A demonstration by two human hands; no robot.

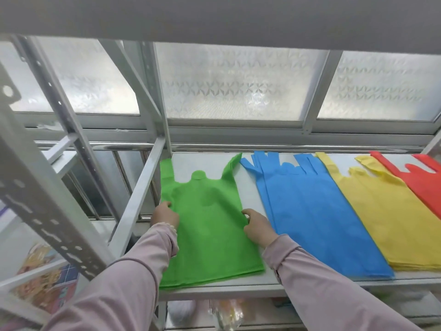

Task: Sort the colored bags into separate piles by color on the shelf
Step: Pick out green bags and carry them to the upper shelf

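Four flat piles of vest-style bags lie side by side on the white shelf (248, 192): green bags (207, 225) at the left, then blue bags (312, 220), yellow bags (386, 220) and red bags (427, 185) at the far right. My left hand (164, 215) pinches the left edge of the green pile. On the opposite edge of that pile, my right hand (256, 225) grips the fabric. The handles of all the bags point toward the window.
Grey metal shelf posts (140, 194) stand at the left, one slanting close to my left hand. Another shelf board (214, 17) hangs overhead. A frosted window (238, 82) is behind. Packaged goods (45, 278) sit lower left, and more items lie under the shelf.
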